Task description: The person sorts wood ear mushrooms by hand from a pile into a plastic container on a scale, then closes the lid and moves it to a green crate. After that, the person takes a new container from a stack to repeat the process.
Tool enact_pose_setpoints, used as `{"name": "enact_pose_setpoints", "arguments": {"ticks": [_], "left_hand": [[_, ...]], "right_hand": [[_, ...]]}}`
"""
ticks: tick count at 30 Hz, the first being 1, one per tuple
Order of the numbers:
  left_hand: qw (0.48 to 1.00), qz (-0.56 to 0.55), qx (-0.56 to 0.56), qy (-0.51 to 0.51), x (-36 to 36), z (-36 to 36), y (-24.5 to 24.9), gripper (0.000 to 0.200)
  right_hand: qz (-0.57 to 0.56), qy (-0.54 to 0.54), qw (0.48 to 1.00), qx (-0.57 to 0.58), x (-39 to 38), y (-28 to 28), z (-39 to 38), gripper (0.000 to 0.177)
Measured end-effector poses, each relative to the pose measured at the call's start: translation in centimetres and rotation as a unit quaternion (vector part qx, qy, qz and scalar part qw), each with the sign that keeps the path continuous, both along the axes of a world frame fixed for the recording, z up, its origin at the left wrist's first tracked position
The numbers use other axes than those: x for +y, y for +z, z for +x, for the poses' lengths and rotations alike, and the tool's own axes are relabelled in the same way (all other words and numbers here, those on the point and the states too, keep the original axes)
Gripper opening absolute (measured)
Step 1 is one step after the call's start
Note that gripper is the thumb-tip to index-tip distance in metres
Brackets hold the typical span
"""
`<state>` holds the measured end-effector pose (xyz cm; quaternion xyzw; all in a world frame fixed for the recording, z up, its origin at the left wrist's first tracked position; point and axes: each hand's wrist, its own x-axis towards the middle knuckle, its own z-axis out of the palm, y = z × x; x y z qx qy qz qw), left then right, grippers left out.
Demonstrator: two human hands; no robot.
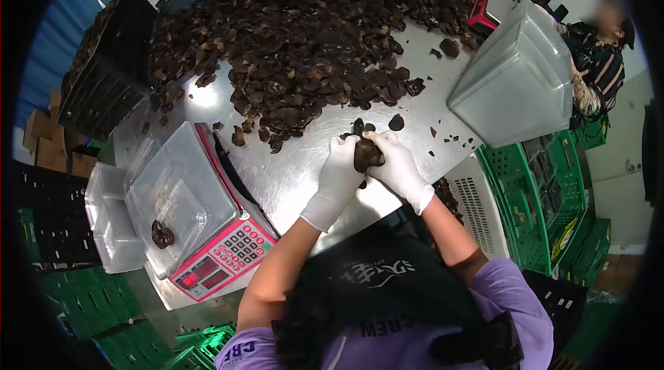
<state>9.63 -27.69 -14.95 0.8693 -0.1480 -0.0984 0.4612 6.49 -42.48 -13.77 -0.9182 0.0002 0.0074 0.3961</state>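
My left hand (337, 180) and my right hand (399, 171), both in white gloves, meet over the metal table. Their fingers are closed around dark brown mushrooms (368, 154), one broad cap showing between them. A few loose dark pieces, such as a small cap (396, 122), lie just beyond my fingertips. Left of my hands stands a red and white digital scale (225, 259) with a clear plastic tub (183, 193) on it. A single curled brown mushroom (162, 234) is inside the tub.
A large heap of dark mushrooms (311, 31) covers the table's far side. A black crate (111, 66) stands left, and stacked clear tubs (512, 79) stand right. Green crates (532, 197) and a white perforated basket (474, 211) are right of me. Another person (598, 59) is at the far right.
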Motion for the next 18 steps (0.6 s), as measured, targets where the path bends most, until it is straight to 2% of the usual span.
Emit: {"name": "enact_pose_setpoints", "arguments": {"ticks": [1,2,4,6,7,8,9,10,11,12,14,15,16,18], "left_hand": [[0.998,0.003,-0.054,-0.016,0.6,-0.2,0.2,0.047],[0.998,0.003,-0.058,-0.009,1.0,-0.3,0.6,0.047],[1.0,-0.004,0.0,0.014,2.2,-1.0,2.1,0.047],[0.998,0.035,-0.024,0.035,4.5,-2.0,5.9,0.047],[0.996,0.048,-0.047,0.051,6.0,-2.3,6.9,0.049],[0.994,0.061,-0.069,0.063,7.5,-2.8,8.3,0.051],[0.994,0.032,-0.066,0.078,9.4,-3.6,10.4,0.054],[0.982,0.054,-0.178,0.04,11.7,-4.3,12.3,0.055],[0.973,0.093,-0.181,0.11,13.5,-5.3,13.4,0.056],[0.958,0.111,-0.229,0.13,15.7,-6.2,14.5,0.058],[0.942,0.163,-0.223,0.19,19.7,-7.9,17.3,0.059],[0.939,0.156,-0.179,0.249,21.9,-8.7,17.5,0.057],[0.92,0.199,-0.213,0.261,23.4,-9.2,18.5,0.056],[0.913,0.207,-0.178,0.304,27.6,-9.6,18.0,0.059]], "right_hand": [[0.022,-0.006,1.0,-0.002,0.5,0.3,-0.4,0.069],[0.044,-0.009,0.999,-0.006,1.1,0.8,-0.5,0.068],[0.062,0.002,0.998,-0.011,2.5,2.7,-0.9,0.067],[0.051,0.042,0.997,-0.035,4.2,4.3,-0.7,0.065],[0.028,0.076,0.992,-0.095,5.2,4.4,-0.5,0.066],[0.064,0.094,0.992,-0.047,6.9,6.8,-0.4,0.063],[0.075,0.138,0.981,-0.112,8.6,7.3,0.0,0.061],[0.083,0.18,0.964,-0.177,10.3,7.8,0.4,0.059],[0.114,0.211,0.958,-0.159,12.4,9.1,0.6,0.057],[0.143,0.241,0.95,-0.139,14.8,10.3,0.7,0.056],[0.28,0.311,0.894,-0.159,19.8,11.0,1.2,0.052],[0.225,0.328,0.905,-0.148,22.5,12.3,1.4,0.055],[0.171,0.341,0.915,-0.135,25.1,13.6,1.4,0.057],[0.103,0.373,0.913,-0.131,30.0,13.1,1.9,0.056]]}}
